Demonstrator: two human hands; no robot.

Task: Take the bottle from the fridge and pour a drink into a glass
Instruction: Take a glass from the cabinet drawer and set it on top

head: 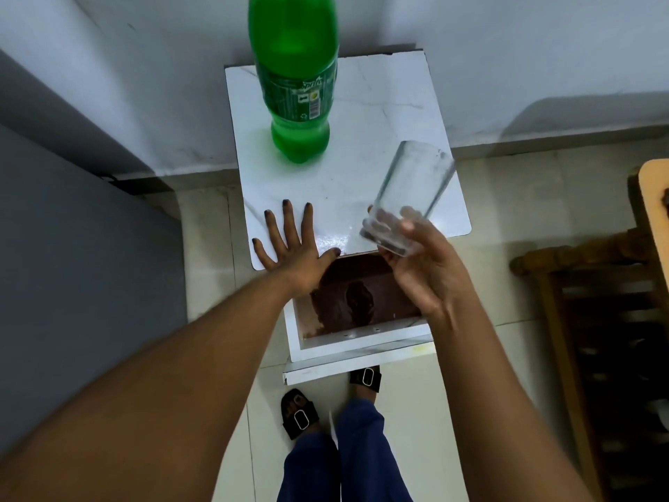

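Note:
A large green plastic bottle (295, 77) stands upright at the back of a small white table (365, 114); its cap is out of frame. My right hand (427, 273) holds an empty clear glass (409, 199) by its base, tilted with the mouth pointing away and up, above the table's front right part. My left hand (289, 244) lies flat with fingers spread on the table's front left edge, well in front of the bottle.
An open brown-lined drawer (358, 302) sticks out below the tabletop toward my sandalled feet (300, 414). A grey surface (72, 266) fills the left. Wooden furniture (597, 302) stands at the right. A white wall (506, 48) is behind the table.

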